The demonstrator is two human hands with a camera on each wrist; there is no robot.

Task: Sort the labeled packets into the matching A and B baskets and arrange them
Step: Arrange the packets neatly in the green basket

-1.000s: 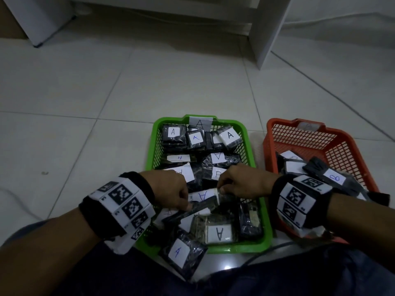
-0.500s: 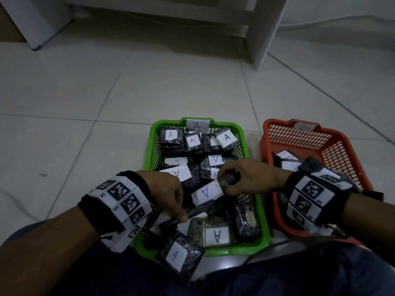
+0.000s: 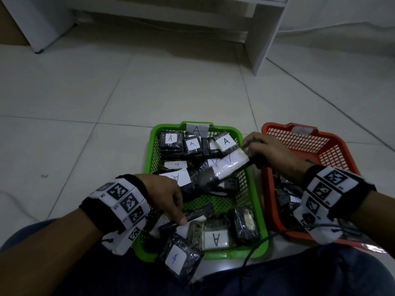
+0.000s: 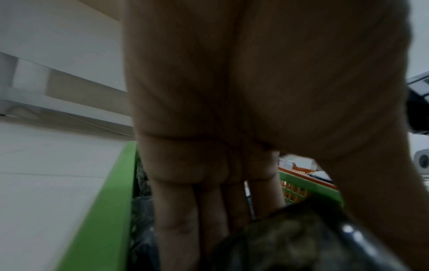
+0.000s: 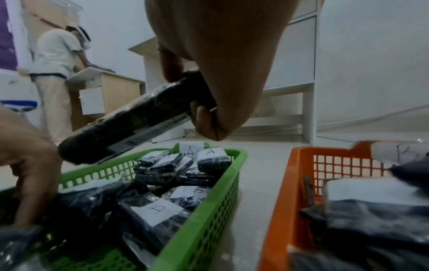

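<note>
Two hands are busy over the green basket (image 3: 149,150). The right hand (image 3: 271,152) pinches one end of a dark packet (image 3: 226,167), which hangs tilted above the packets under it. The left hand (image 3: 164,193) is lower, closer to the person, with its fingers curled on another packet (image 3: 198,212) inside the basket. The orange basket (image 3: 342,152) sits just past the right hand. That held packet looks floppy and slippery, so it could slide out and land crooked, or knock the neat row by the fingers.
</note>
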